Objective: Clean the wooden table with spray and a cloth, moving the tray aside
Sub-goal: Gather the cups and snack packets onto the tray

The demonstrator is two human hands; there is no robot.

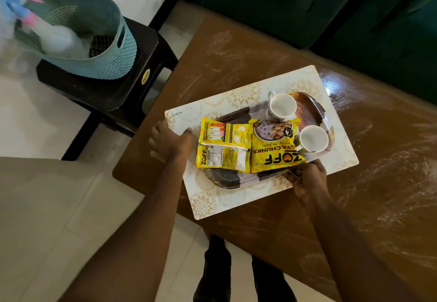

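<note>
An oval feather-patterned tray (222,181) lies on a white and gold placemat (205,204) on the wooden table (378,159), whose top shows white streaks. The tray carries two yellow snack packets (224,145) (274,148) and two white cups (282,106) (313,138). My left hand (170,143) grips the tray's left end, thumb on the rim. My right hand (307,178) pinches the tray's near rim under the right packet. A white spray bottle (61,39) and a blue and pink cloth (14,6) sit blurred in a teal basket (113,65).
The basket stands on a black stool (106,93) left of the table. A dark green sofa (307,6) runs along the table's far side. Pale tiled floor (47,136) lies to the left. My feet (217,266) are at the table's near edge.
</note>
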